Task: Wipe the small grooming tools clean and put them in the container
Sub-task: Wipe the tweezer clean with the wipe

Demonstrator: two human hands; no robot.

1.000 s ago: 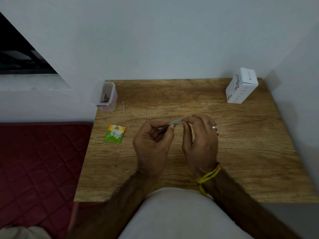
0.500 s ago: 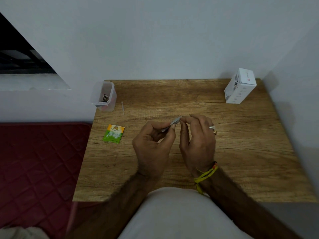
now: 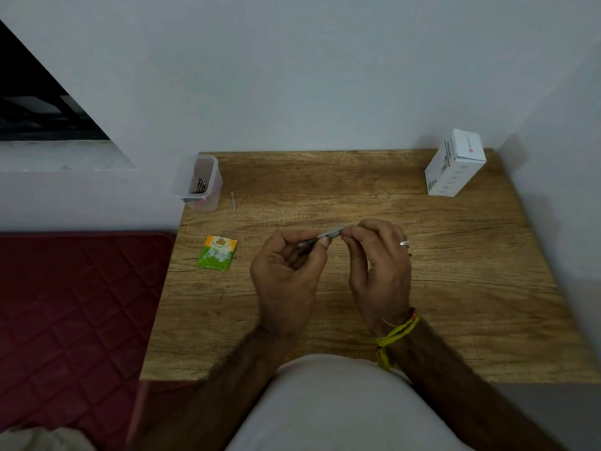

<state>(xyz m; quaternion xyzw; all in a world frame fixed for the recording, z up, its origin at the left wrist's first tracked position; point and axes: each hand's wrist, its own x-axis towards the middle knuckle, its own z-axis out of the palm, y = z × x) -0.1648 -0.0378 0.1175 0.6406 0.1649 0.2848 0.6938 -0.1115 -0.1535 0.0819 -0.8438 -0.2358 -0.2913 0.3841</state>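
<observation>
On the wooden table [image 3: 455, 288], the clear container [image 3: 199, 182] at ten o'clock already holds a few dark tools, with one thin tool [image 3: 233, 205] lying just beside it and a green sachet [image 3: 217, 257] at nine o'clock. At the centre the left hand [image 3: 286, 275] pinches a small metal tool [image 3: 327, 236] between thumb and curled fingers, while the right hand [image 3: 379, 265] nips its other end. No cloth or wipe is visible between the fingers, so rubbing may clean little, and the thin, smooth tool could slip from such a light two-point hold.
</observation>
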